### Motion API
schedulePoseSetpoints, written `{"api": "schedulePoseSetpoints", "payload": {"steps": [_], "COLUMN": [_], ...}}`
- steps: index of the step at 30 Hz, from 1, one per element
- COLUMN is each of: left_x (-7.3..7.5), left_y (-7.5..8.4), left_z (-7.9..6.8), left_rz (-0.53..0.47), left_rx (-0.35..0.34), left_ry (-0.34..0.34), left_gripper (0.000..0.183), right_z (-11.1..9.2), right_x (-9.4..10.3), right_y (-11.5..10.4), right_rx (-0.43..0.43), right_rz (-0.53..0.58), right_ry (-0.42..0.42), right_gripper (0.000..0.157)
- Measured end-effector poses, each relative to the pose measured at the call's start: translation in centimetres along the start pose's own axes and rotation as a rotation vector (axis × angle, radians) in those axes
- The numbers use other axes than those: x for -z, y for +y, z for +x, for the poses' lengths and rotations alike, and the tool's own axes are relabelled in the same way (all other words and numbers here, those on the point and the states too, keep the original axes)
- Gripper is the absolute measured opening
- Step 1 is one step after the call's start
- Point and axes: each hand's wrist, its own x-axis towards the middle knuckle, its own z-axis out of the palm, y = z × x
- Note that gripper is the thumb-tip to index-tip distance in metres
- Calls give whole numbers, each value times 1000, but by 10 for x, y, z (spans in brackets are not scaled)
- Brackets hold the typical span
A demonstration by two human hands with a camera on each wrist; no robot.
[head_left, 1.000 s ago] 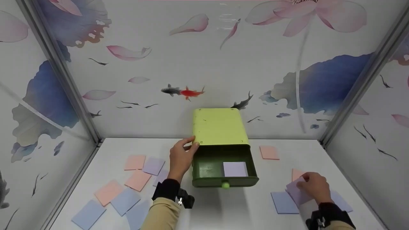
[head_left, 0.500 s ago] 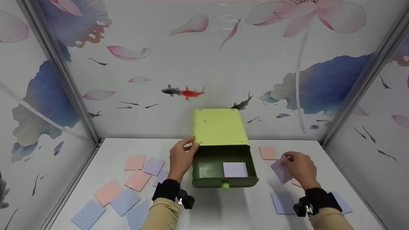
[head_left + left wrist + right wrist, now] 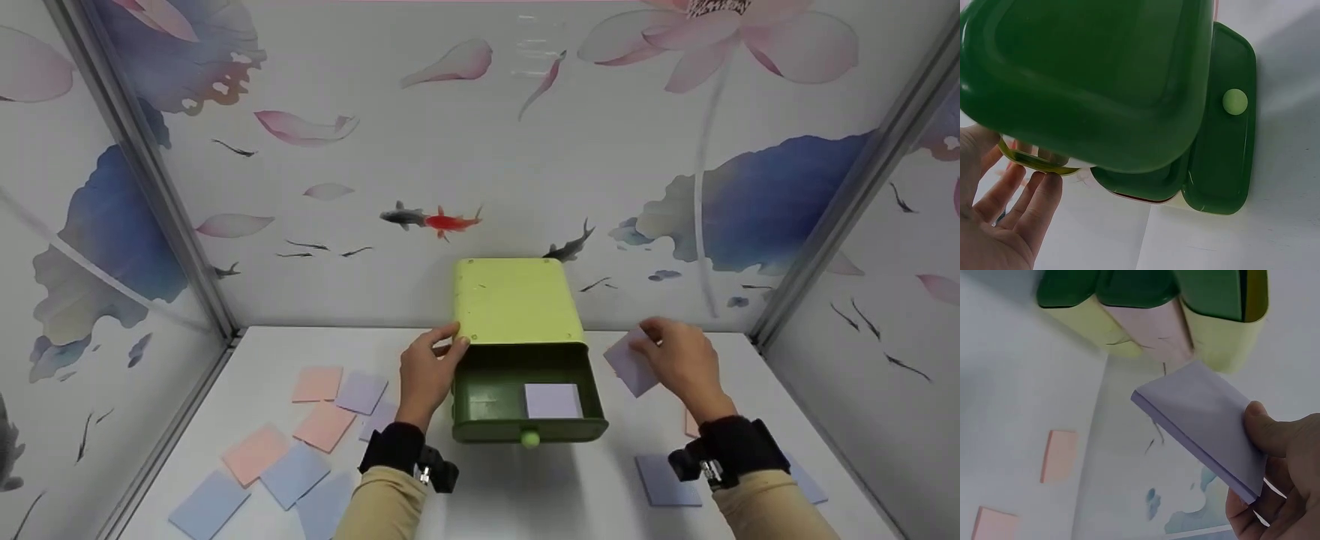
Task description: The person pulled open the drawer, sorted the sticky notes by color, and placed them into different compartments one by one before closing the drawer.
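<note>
A small drawer cabinet (image 3: 517,300) with a yellow-green top stands against the back wall. Its top green drawer (image 3: 487,431) is pulled out, and a purple sticky note pad (image 3: 553,401) lies in its right part. My left hand (image 3: 429,375) grips the front left edge of the cabinet's casing; in the left wrist view its fingers (image 3: 1039,202) touch the yellow rim (image 3: 1036,163). Right of the cabinet, my right hand (image 3: 686,367) pinches another purple sticky note pad (image 3: 1202,422) between thumb and fingers, raised above the table and tilted.
Several pink, purple and blue pads (image 3: 259,454) lie on the left of the white table (image 3: 517,502). On the right are a blue pad (image 3: 667,480) and a pink pad (image 3: 690,424), partly hidden by the right arm. Lower green drawers (image 3: 1224,152) are closed.
My right hand has lifted the purple pad from the right-hand pads and carried it up and leftward towards the cabinet. The left hand has kept its hold on the casing.
</note>
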Motion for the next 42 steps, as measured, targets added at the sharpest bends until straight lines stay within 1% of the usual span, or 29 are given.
{"api": "schedulePoseSetpoints", "payload": {"steps": [4,8,15,18,23,30,33,38,42], "left_x": [-1,-1,0,1,1,2,2,2,2], "left_y": [1,1,0,0,1,1,1,0,1], "left_z": [0,-1,-2,-1,-2,-3,-3,-2,-2], "left_rz": [-7,-7,-12,-16,-18,-20,-22,-28,-33], "left_rx": [6,9,16,14,11,10,11,13,13], "left_ry": [-3,-4,-6,-3,-11,-17,-14,-15,-10], "left_gripper": [34,34,34,34,34,34,34,34,34], "right_z": [4,6,7,8,5,1,0,-3,-5], "right_x": [10,15,14,11,4,-7,-13,-22,-29], "right_y": [-16,-32,-57,-67,-80,-90,-93,-93,-92], "right_rx": [17,56,181,235,313,403,430,458,472], "right_rz": [5,29,56,88,117,137,131,95,115], "right_ry": [31,38,74,67,8,-124,-189,-278,-340], "right_gripper": [27,24,21,20,20,23,24,20,19]}}
